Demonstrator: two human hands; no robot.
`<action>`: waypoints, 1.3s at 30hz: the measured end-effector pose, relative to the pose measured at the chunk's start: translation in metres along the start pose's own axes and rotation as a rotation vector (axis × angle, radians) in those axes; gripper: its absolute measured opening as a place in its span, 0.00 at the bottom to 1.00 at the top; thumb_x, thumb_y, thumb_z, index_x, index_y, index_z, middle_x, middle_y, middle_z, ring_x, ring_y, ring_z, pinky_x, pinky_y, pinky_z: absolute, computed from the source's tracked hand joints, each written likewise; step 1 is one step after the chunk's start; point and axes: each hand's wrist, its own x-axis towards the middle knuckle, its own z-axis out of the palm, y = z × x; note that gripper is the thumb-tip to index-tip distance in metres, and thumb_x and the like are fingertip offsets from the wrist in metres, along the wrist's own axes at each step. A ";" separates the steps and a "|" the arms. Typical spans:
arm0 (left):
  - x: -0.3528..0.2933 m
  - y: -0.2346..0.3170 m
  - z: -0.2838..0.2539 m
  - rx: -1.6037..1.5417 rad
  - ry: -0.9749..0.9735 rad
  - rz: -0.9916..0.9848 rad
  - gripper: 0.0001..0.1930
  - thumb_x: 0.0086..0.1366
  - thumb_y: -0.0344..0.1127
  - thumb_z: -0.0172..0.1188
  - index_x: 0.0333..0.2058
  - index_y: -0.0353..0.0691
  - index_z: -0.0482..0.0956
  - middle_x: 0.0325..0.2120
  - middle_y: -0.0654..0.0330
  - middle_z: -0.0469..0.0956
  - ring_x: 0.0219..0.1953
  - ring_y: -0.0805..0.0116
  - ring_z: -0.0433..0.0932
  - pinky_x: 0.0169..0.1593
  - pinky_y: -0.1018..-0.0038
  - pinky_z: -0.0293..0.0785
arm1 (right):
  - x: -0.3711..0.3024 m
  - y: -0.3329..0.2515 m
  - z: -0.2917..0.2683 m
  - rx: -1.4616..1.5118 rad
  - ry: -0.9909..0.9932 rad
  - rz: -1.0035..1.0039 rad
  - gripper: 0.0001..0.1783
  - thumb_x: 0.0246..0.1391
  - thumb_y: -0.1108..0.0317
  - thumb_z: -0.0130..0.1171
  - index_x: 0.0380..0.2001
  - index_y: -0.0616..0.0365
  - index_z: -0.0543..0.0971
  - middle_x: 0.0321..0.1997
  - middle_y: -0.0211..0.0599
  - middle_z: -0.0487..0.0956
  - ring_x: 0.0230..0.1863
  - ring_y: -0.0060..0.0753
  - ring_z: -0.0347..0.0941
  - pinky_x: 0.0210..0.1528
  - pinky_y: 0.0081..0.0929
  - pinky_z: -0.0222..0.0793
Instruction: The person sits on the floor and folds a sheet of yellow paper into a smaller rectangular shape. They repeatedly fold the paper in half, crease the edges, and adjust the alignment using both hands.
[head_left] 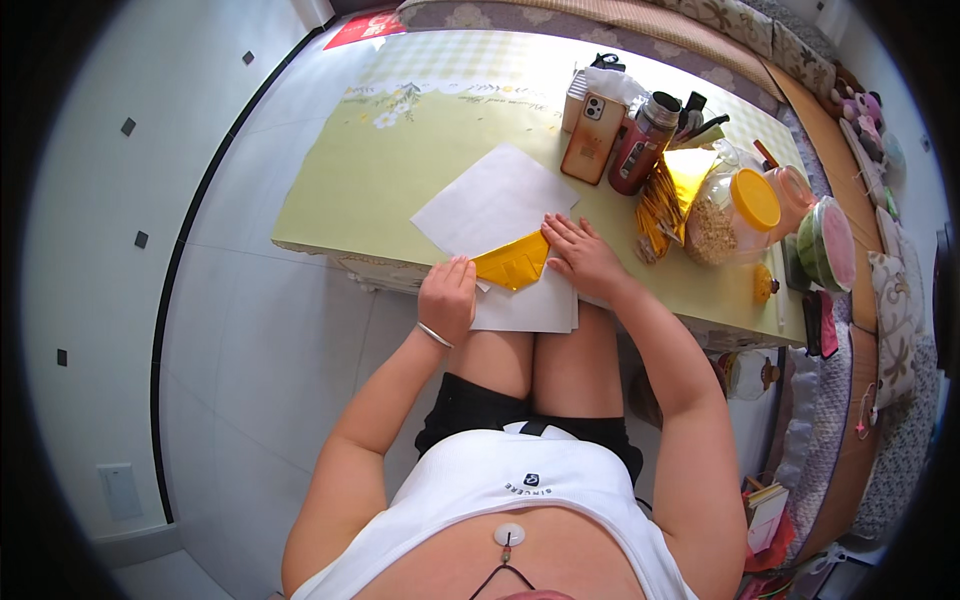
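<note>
A folded piece of shiny gold paper (513, 263) lies on white paper sheets (500, 200) at the table's near edge. Its left corner is pinched in the curled fingers of my left hand (448, 295), which wears a silver bangle. My right hand (585, 256) rests palm down at the gold paper's right corner, with its fingers stretched out and pressing on it. The lower part of the white sheets juts past the table edge over my thighs.
Right of the sheets stand a phone (593, 140), a dark red flask (643, 147), a stack of gold folded pieces (664, 205), a yellow-lidded jar (712, 222) and a cut watermelon (826, 245). The table (340, 190) has a pale green cover. A sofa (850, 310) runs along the right.
</note>
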 end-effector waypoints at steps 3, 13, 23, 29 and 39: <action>0.010 -0.004 0.003 -0.040 -0.036 -0.060 0.14 0.54 0.27 0.59 0.41 0.34 0.82 0.39 0.52 0.82 0.41 0.53 0.80 0.52 0.58 0.74 | 0.000 -0.006 -0.002 0.062 0.021 0.018 0.32 0.65 0.56 0.51 0.69 0.52 0.63 0.77 0.31 0.55 0.78 0.33 0.47 0.78 0.44 0.39; 0.007 -0.036 0.014 -0.974 -0.081 -0.761 0.09 0.61 0.27 0.66 0.41 0.33 0.82 0.29 0.62 0.82 0.30 0.71 0.81 0.37 0.77 0.77 | 0.002 -0.022 0.014 0.892 0.527 0.211 0.11 0.57 0.74 0.62 0.45 0.60 0.81 0.34 0.33 0.84 0.36 0.30 0.80 0.41 0.30 0.75; 0.023 -0.030 -0.015 -1.454 0.061 -1.008 0.08 0.63 0.23 0.62 0.41 0.37 0.80 0.30 0.55 0.84 0.26 0.72 0.82 0.27 0.81 0.73 | -0.001 -0.058 -0.013 1.517 0.630 0.401 0.06 0.61 0.75 0.59 0.42 0.58 0.81 0.28 0.30 0.82 0.26 0.17 0.76 0.28 0.15 0.68; 0.034 -0.012 -0.017 -1.425 0.201 -1.040 0.08 0.63 0.21 0.60 0.41 0.36 0.80 0.29 0.52 0.84 0.22 0.71 0.82 0.23 0.80 0.74 | -0.009 -0.063 -0.007 1.554 0.761 0.335 0.06 0.61 0.73 0.62 0.40 0.59 0.83 0.29 0.32 0.83 0.26 0.19 0.78 0.28 0.16 0.72; 0.029 -0.007 -0.015 -1.394 0.219 -0.996 0.07 0.64 0.24 0.62 0.40 0.32 0.83 0.31 0.54 0.85 0.27 0.66 0.85 0.30 0.78 0.82 | -0.024 -0.071 -0.011 1.532 0.728 0.438 0.10 0.63 0.68 0.61 0.42 0.65 0.82 0.33 0.37 0.84 0.28 0.24 0.81 0.32 0.18 0.77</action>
